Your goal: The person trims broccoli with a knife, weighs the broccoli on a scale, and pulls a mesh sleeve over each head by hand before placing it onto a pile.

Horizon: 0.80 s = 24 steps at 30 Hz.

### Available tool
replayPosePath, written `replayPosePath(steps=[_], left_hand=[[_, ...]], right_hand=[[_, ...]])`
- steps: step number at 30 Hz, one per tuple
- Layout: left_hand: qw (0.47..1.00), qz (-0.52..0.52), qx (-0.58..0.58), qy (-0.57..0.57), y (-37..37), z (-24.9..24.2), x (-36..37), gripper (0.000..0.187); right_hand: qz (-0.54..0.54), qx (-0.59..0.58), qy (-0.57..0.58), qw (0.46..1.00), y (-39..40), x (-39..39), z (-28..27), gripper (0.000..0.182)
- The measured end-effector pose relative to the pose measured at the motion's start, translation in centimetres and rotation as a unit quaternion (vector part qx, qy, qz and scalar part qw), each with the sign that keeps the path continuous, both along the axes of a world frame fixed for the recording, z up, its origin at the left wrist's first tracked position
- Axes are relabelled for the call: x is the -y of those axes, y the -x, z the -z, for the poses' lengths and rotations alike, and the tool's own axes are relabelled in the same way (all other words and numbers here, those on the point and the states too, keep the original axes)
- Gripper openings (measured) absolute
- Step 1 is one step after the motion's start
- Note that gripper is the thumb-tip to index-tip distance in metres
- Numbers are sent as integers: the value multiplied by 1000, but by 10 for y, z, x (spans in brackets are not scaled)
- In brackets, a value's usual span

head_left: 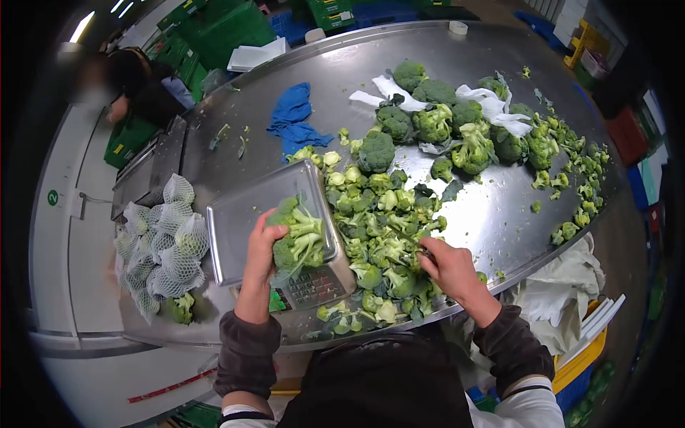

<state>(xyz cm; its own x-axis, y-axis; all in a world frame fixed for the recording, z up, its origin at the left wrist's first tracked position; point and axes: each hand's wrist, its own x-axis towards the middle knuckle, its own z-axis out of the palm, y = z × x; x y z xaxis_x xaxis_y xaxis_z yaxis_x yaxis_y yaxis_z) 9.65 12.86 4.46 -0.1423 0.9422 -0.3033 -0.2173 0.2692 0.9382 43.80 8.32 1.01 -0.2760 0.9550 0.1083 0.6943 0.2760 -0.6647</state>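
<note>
My left hand (262, 246) is wrapped round a partly trimmed broccoli head (303, 239), held above the front of a steel weighing scale (250, 214). My right hand (446, 264) is closed over the right side of a pile of cut florets (382, 232); a thin dark tool, perhaps a knife, seems to stick out of it toward the pile, too small to make out. The scale's keypad (314, 285) shows below the held broccoli. Whole broccoli heads (433, 125) lie farther back on the steel table (342, 64).
Net-wrapped heads (171, 242) sit at the left. A blue cloth (292, 118) lies behind the scale, and loose florets (585, 182) line the right edge. White wraps (492, 107) rest among the heads. A person (146, 85) is at the far left. A yellow-rimmed crate (581, 353) stands lower right.
</note>
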Motion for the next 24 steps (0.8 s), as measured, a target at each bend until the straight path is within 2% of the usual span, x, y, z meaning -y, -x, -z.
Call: replayPosePath(steps=[2, 3, 4, 5, 6, 7, 9, 10, 11, 13, 14, 16, 17, 19, 20, 21, 24], left_hand=[[986, -18, -159, -57, 7, -8, 3, 59], [986, -23, -158, -55, 14, -7, 4, 59], [940, -51, -316, -114, 23, -5, 2, 65], [866, -77, -465, -167, 32, -1, 1, 70], [847, -87, -495, -173, 40, 3, 2, 77], [847, -91, -494, -172, 48, 7, 4, 77], [816, -75, -542, -188, 58, 19, 5, 79], [836, -61, -514, -181, 58, 16, 5, 79], [834, -44, -515, -193, 60, 17, 5, 79], [805, 2, -556, -209, 49, 8, 8, 82], [808, 2, -549, -216, 42, 5, 10, 82], [745, 97, -631, -194, 27, -1, 15, 85], [747, 96, -628, -197, 24, -5, 15, 85], [693, 134, -682, -192, 23, -9, 13, 87], [718, 118, -662, -179, 25, -8, 12, 87], [718, 118, -661, -181, 27, -9, 12, 87], [747, 107, -639, -148, 27, -13, 13, 87]], right_hand=[[36, 10, -20, 999, 3, -4, -5, 22], [30, 11, -19, 999, 0, -4, -1, 22], [71, 35, 9, 997, -8, -6, 7, 21], [112, 60, 36, 991, -16, -9, 15, 21], [147, 68, 66, 985, -25, -10, 25, 23], [144, 70, 64, 985, -33, -11, 36, 23], [236, 111, 78, 962, -51, -7, 59, 24], [255, 125, 28, 958, -61, -3, 75, 25], [272, 136, 51, 951, -68, 0, 81, 25], [243, 200, 22, 949, -75, 4, 92, 27], [231, 199, 22, 952, -76, 7, 95, 27], [210, 195, 17, 958, -74, 5, 90, 27], [206, 191, -3, 960, -74, 0, 89, 29], [207, 150, -43, 966, -79, -15, 83, 29], [230, 116, -75, 963, -81, -26, 73, 29], [250, 82, -108, 959, -83, -40, 59, 29], [276, 114, -236, 925, -111, -93, 27, 30]])
